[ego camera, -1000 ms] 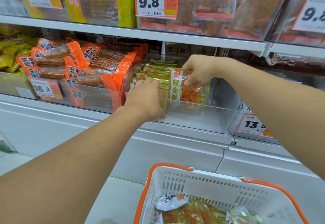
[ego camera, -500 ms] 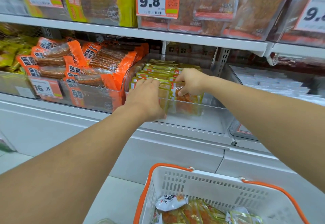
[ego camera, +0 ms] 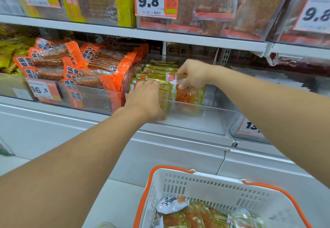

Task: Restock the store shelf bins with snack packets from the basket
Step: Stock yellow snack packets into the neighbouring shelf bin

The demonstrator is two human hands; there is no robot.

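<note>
1. right hand (ego camera: pixel 193 75): pinching a yellow-edged packet (ego camera: pixel 189 94) by its top, inside the clear bin (ego camera: pixel 205 120).
2. left hand (ego camera: pixel 146 99): flat, fingers straight, pressing the packet row (ego camera: pixel 157 74) back.
3. risk: row tipping forward if released early.
4. basket (ego camera: pixel 201 183) below: more packets.

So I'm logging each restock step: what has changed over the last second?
The right hand, gripping the yellow-edged packet, lowered it into the clear bin beside the packet row, then lifted it slightly. The left hand kept bracing the row; the basket stayed put.
</note>
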